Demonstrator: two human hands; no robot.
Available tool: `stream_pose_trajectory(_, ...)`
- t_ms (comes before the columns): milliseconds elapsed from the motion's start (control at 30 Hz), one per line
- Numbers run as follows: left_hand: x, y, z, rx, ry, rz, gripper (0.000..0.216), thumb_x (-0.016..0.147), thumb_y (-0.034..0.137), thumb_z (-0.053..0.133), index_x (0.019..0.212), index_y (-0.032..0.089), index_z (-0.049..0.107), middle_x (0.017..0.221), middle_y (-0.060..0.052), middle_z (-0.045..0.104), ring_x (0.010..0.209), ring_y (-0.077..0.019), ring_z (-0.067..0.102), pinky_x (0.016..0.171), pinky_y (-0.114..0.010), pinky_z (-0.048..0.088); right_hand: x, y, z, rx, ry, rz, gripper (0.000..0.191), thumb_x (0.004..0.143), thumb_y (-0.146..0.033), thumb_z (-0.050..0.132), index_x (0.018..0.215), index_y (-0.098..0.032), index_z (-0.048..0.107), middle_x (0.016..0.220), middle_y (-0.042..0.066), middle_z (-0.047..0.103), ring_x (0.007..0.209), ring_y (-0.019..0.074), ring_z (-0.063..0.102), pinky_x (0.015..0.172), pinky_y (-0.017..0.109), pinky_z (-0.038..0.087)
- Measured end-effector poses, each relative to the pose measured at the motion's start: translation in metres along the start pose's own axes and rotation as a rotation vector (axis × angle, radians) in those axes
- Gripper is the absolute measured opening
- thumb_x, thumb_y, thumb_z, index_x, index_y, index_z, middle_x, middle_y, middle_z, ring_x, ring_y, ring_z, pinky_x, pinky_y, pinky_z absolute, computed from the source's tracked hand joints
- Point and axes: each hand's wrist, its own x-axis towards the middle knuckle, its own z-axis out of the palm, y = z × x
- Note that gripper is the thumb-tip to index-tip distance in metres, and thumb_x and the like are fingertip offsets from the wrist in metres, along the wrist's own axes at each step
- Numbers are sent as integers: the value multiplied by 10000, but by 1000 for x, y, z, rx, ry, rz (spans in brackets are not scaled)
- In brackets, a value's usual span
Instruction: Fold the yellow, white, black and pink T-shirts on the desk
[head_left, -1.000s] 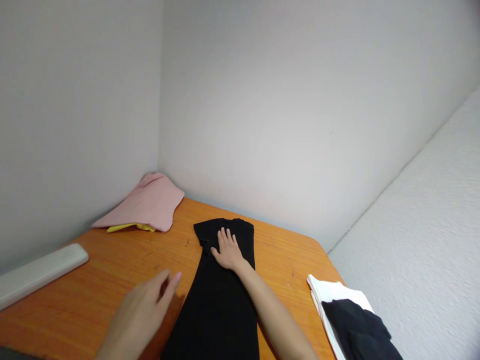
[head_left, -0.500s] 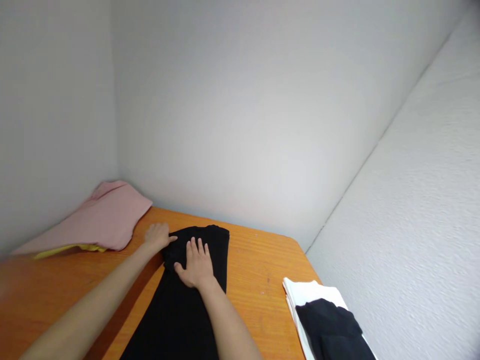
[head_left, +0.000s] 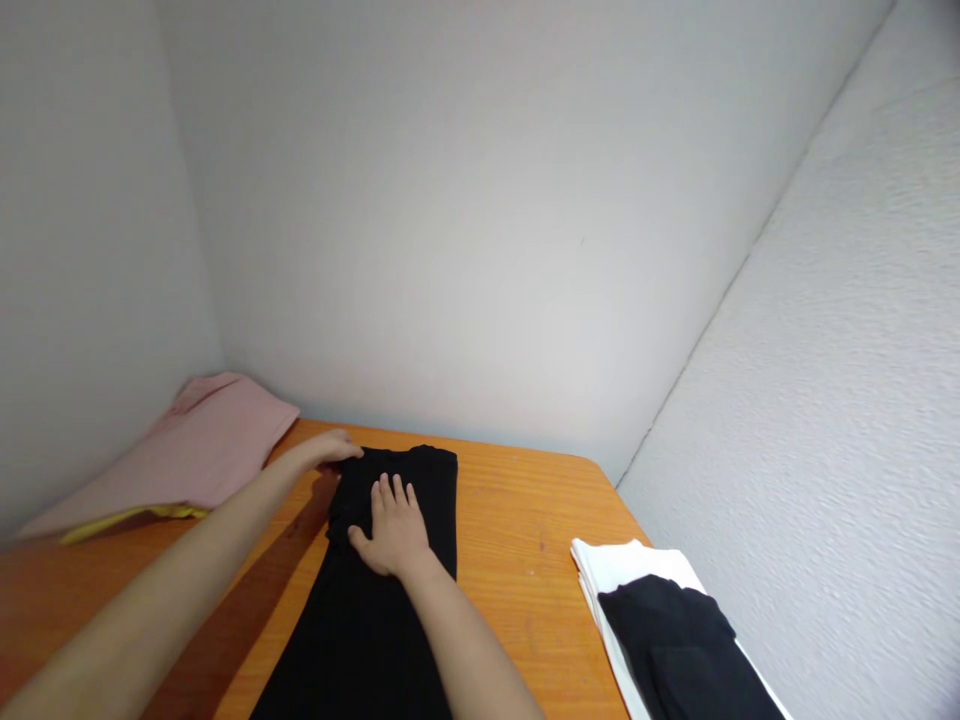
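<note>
A long black garment point(head_left: 375, 620) lies lengthwise on the orange wooden table point(head_left: 517, 540), its far end near the back wall. My right hand point(head_left: 394, 528) rests flat on the garment's far part, fingers stretched out and together. My left hand point(head_left: 330, 450) reaches to the garment's far left corner and touches its edge; whether its curled fingers grip the cloth is not visible.
A folded pink garment point(head_left: 195, 450) over something yellow point(head_left: 112, 520) lies in the back left corner. A stack of folded white and black clothes point(head_left: 660, 620) sits at the table's right edge. Grey walls close in behind and on both sides.
My left hand went from hovering low at the left to the garment's far left corner. The view swung right, so the grey bar on the left is out of sight.
</note>
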Motion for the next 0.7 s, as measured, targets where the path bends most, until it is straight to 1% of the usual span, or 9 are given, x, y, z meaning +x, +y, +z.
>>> stream_pose_trajectory(67, 0, 17, 4, -64, -30, -7, 332, 940, 451, 549, 967, 130, 628, 836, -15, 654, 683, -115, 620, 648, -283, 545, -1, -2, -2, 0, -4, 19, 811, 947, -585, 357, 1511, -14, 247, 1594, 173, 153, 1484, 285, 80, 1207, 465, 97)
stream_pose_trajectory(133, -1, 34, 13, -111, -51, -9, 330, 938, 448, 554, 967, 128, 629, 840, -16, 655, 685, -115, 621, 646, -281, 547, -5, -7, -7, -10, -10, 41, 754, 960, -522, 380, 1491, 6, 287, 1581, 195, 192, 1482, 278, 100, 1207, 449, 110)
stream_pose_trajectory(233, -4, 55, 31, -164, -76, 24, 342, 938, 455, 552, 958, 124, 631, 840, -19, 660, 693, -120, 630, 656, -288, 552, -22, -22, -16, -32, -45, 89, 661, 972, -438, 399, 1451, 17, 368, 1557, 228, 241, 1477, 310, 113, 1198, 482, 132)
stream_pose_trajectory(333, -9, 65, 49, -196, -82, 139, 360, 947, 467, 529, 1007, 127, 629, 898, -36, 678, 753, -135, 653, 712, -319, 566, -51, -44, -21, -24, -116, 130, 695, 959, -534, 407, 1412, -9, 450, 1534, 248, 283, 1467, 371, 96, 1177, 565, 131)
stream_pose_trajectory(400, -12, 64, 58, -183, -64, 247, 361, 951, 461, 522, 1050, 130, 626, 956, -51, 686, 823, -154, 666, 777, -356, 567, -72, -58, -21, -7, -146, 93, 778, 930, -630, 411, 1445, -47, 419, 1539, 231, 283, 1467, 383, 63, 1168, 603, 107)
stream_pose_trajectory(500, -19, 52, 74, -108, 21, 423, 340, 954, 410, 524, 1126, 132, 618, 1119, -90, 677, 1026, -198, 647, 940, -427, 516, -98, -74, -16, 3, -109, -41, 869, 905, -679, 418, 1513, -72, 286, 1575, 196, 192, 1473, 361, 35, 1174, 602, 99)
stream_pose_trajectory(567, -27, 42, 88, -35, 94, 528, 352, 957, 368, 492, 1197, 139, 612, 1301, -125, 613, 1223, -221, 557, 1079, -443, 412, -108, -78, -14, -6, -60, -111, 894, 906, -681, 414, 1524, -59, 241, 1582, 194, 152, 1475, 349, 39, 1180, 593, 102)
stream_pose_trajectory(600, -32, 37, 96, 5, 126, 569, 384, 953, 363, 474, 1246, 148, 598, 1393, -132, 552, 1313, -230, 484, 1135, -444, 344, -111, -79, -14, -10, -43, -130, 898, 908, -677, 411, 1525, -50, 228, 1582, 196, 145, 1476, 348, 43, 1183, 589, 100)
stream_pose_trajectory(700, -47, 25, 120, 118, 211, 641, 539, 941, 423, 422, 1417, 173, 467, 1554, -115, 345, 1461, -258, 262, 1214, -494, 140, -114, -78, -16, -17, -23, -169, 899, 913, -663, 413, 1527, -38, 212, 1581, 200, 146, 1474, 353, 56, 1190, 582, 93)
